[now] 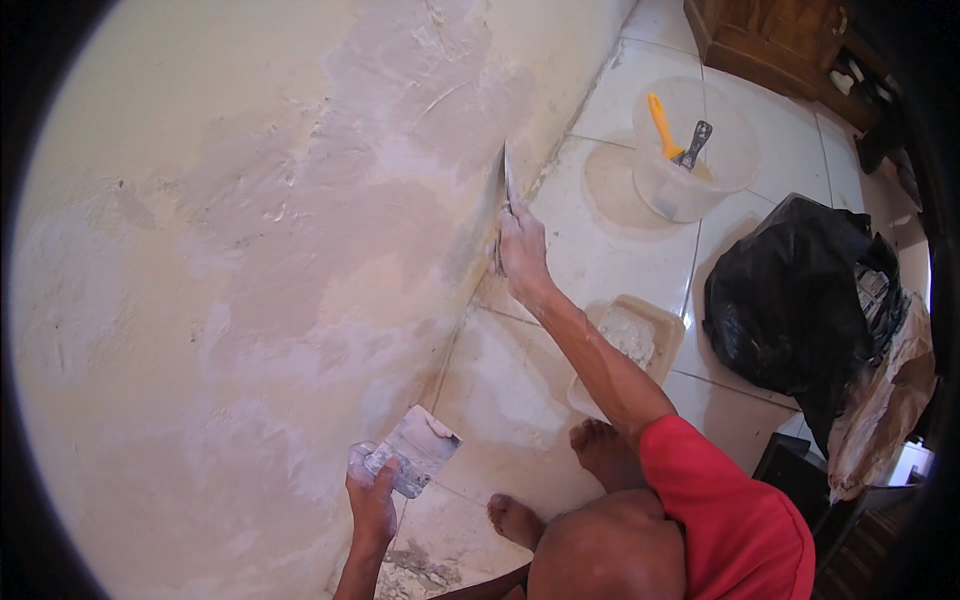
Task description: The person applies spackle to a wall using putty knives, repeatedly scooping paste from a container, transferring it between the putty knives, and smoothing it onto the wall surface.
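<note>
**Putty blade pressed to a patched wall**

The right hand point(522, 250) is clenched around a narrow metal putty knife point(506, 180), its blade edge against the cream, plaster-patched wall point(250, 250) low near the floor. The left hand point(372, 500) grips a broad, plaster-caked scraper point(418, 448) just beside the wall. On the white tiled floor point(600, 250) lie a filler tray point(635, 335), a clear plastic bucket point(690, 150) and a black bag point(800, 300).

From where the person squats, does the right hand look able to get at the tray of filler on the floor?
Probably yes: the right hand, now pressing a scraper to the wall, has only bare tile between it and the tray beside the forearm.
</note>
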`<state>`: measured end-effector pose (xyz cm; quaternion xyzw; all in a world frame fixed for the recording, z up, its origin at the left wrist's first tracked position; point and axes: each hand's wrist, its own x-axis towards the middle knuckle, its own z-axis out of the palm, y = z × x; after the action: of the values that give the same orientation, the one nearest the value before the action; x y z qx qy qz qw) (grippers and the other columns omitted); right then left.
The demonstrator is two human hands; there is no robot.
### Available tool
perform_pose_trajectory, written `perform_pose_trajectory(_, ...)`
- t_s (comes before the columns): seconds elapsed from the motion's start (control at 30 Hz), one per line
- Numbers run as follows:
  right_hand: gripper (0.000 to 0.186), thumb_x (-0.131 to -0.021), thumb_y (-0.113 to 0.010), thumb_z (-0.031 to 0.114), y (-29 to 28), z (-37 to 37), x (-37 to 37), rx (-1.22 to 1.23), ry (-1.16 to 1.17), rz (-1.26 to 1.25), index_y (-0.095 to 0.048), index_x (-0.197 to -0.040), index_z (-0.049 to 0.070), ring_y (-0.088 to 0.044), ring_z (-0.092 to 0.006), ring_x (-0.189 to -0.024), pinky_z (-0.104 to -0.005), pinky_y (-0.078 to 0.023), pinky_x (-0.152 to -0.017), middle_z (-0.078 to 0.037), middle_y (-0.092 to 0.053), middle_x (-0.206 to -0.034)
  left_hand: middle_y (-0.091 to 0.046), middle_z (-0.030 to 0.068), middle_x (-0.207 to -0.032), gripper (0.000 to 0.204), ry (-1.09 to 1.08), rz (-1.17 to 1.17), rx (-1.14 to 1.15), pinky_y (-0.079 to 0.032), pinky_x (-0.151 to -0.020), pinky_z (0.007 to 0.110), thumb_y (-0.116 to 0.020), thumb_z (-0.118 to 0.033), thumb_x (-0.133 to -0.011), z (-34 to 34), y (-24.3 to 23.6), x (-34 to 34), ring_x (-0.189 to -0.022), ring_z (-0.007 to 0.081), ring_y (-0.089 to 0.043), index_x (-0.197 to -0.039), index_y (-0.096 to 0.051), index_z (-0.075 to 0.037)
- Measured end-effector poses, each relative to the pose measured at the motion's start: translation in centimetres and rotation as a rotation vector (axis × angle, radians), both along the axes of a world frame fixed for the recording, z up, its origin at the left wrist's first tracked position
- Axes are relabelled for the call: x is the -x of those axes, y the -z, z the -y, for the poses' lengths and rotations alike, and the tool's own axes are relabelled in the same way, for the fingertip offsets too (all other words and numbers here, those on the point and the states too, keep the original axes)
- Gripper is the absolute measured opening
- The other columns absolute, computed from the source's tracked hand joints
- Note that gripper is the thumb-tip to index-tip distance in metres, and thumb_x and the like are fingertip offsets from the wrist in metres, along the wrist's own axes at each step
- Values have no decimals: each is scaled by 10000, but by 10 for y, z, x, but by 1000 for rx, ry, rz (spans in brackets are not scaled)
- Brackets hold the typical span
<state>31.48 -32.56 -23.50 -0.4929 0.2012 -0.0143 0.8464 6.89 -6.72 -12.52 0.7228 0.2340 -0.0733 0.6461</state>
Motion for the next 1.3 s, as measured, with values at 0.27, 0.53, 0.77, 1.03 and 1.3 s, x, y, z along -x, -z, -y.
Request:
perform_pose_trajectory(0.27,501,-962,-419,127,12,0,-10,77,26,15,-419,-1461,86,-518,-121,-526,-280,-392,-376,-18,-472,-777,-584,53,-992,276,-18,-17,5,-476,-786,267,-597,3,-887,6,-1,3,-892,114,-570,-1123,-462,-43)
perform_pose_trajectory(0.53,505,-968,-423,132,16,0,-3,128,30,64,-411,-1471,91,-497,-112,-508,-275,-392,-379,-11,-455,-704,-577,45,-959,259,1,0,0,-472,-772,264,-605,-10,-883,2,1,2,-869,108,-564,-1095,-464,-50)
perform_pose_trajectory(0.77,532,-957,-415,130,18,-6,-6,88,36,27,-389,-1484,67,-484,-115,-488,-274,-383,-377,-10,-458,-683,-576,44,-956,249,-8,6,-1,-470,-763,258,-603,-8,-884,3,1,2,-862,103,-565,-1086,-465,-50)
perform_pose_trajectory(1.03,516,-964,-408,115,16,12,-17,203,99,38,-408,-1480,85,-497,-103,-512,-256,-384,-385,-24,-510,-690,-576,38,-927,236,8,2,0,-466,-750,261,-610,-25,-883,5,1,0,-845,102,-562,-1066,-463,-53)
perform_pose_trajectory(1.3,523,-982,-445,146,30,16,-17,179,59,53,-380,-1502,131,-474,-82,-516,-243,-365,-385,14,-463,-721,-571,25,-925,227,12,-27,-13,-473,-740,276,-584,-10,-871,7,3,-1,-833,109,-570,-1063,-477,-68)
